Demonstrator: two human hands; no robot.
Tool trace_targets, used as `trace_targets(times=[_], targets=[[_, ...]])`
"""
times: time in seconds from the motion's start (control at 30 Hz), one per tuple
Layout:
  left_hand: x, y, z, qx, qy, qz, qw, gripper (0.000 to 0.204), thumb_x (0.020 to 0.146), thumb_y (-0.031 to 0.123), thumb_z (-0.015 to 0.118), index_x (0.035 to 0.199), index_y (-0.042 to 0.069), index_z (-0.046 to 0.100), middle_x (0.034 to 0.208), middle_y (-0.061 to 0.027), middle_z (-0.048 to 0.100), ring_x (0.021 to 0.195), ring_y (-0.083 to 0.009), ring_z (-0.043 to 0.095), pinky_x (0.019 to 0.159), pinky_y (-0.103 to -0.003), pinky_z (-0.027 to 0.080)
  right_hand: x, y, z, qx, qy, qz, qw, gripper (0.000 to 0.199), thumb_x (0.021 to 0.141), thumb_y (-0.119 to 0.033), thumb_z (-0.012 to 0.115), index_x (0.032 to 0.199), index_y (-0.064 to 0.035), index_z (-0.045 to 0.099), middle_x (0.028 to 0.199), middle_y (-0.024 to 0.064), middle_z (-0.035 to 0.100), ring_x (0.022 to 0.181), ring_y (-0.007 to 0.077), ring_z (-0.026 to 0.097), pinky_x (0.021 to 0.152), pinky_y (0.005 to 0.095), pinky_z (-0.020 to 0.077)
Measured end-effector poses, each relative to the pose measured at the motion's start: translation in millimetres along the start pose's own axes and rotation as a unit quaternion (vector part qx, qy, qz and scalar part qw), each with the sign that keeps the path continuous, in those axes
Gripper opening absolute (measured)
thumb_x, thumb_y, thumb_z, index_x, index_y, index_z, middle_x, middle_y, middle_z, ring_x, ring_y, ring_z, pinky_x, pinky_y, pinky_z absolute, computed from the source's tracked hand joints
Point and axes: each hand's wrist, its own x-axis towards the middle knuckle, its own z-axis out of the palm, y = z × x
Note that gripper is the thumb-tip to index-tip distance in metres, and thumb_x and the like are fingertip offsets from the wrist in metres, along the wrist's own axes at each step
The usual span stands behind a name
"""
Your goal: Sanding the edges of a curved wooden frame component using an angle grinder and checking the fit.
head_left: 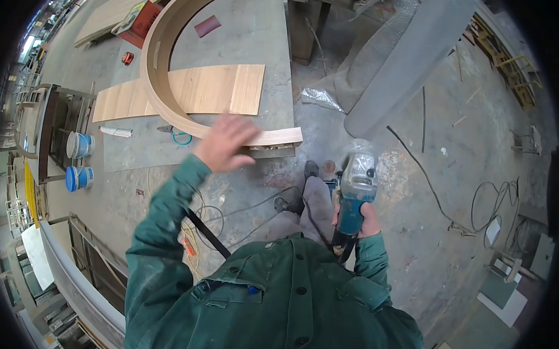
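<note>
curved wood arch [165, 103] on bench [260, 26]: left hand [225, 142] flat near its end, right hand [367, 220] clamped on grinder [356, 183]; looks like sanding prep, next needs grinder brought over.

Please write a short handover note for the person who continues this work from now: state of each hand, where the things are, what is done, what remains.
Left hand: open, palm flat on the end of the curved wooden arch, near its cut end.
Right hand: shut on the blue angle grinder, held away from the wood, above the floor; its cable hangs by the jacket.
The arch lies on the grey worktable, over a flat wooden panel.
Done: cannot tell how far the arch has been worked.
Left: the grinder is not touching the wood at this moment.
</note>
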Motion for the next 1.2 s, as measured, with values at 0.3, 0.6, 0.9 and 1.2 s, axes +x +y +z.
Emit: trace_targets(times=[0.3,0.6,0.9,1.2], targets=[[41.0,221.4,90.5,-0.793,-0.229,-0.183,0.533,0.058,0.08,0.024,0.084,0.125,0.003,0.054,0.114,-0.0045,0.062,0.108,-0.017,0.057,0.095,-0.036,0.047,74.1,-24.7,43.1,0.192,-0.336,-0.053,0.92,0.104,0.069,-0.075,0.073,0.132,0.0027,0.045,0.095,0.0131,0.059,0.076,0.0286,0.064,0.066,0.0373,0.0529],[64.8,232.3,130.1,-0.666,-0.014,-0.343,0.663,0.082,0.075,0.022,0.086,0.139,0.001,0.04,0.124,-0.0091,0.056,0.115,-0.0181,0.052,0.102,-0.035,0.042,63.0,-64.7,12.0,-0.127,0.029,-0.088,0.988,0.054,0.093,-0.037,0.059,0.123,0.0077,0.054,0.092,0.0202,0.07,0.086,0.0271,0.07,0.08,0.0375,0.0581],[48.5,251.2,139.2,-0.588,-0.071,-0.381,0.71,0.087,0.073,0.034,0.086,0.138,-0.001,0.04,0.125,-0.017,0.056,0.119,-0.0262,0.054,0.103,-0.037,0.042,60.3,-38.3,2.5,-0.047,0.062,-0.14,0.987,0.041,0.095,-0.03,0.056,0.111,0.0081,0.06,0.088,0.0198,0.069,0.074,0.0269,0.07,0.067,0.0354,0.0586],[-6.5,296.9,145.3,-0.551,-0.054,-0.409,0.725,0.08,0.074,0.049,0.081,0.132,0.005,0.047,0.121,-0.0209,0.062,0.114,-0.0355,0.062,0.095,-0.042,0.047,33.8,14.7,-5.6,-0.104,0.085,-0.11,0.985,0.056,0.097,-0.049,0.047,0.105,0.0049,0.059,0.081,0.0162,0.067,0.069,0.0249,0.069,0.065,0.035,0.0572]])
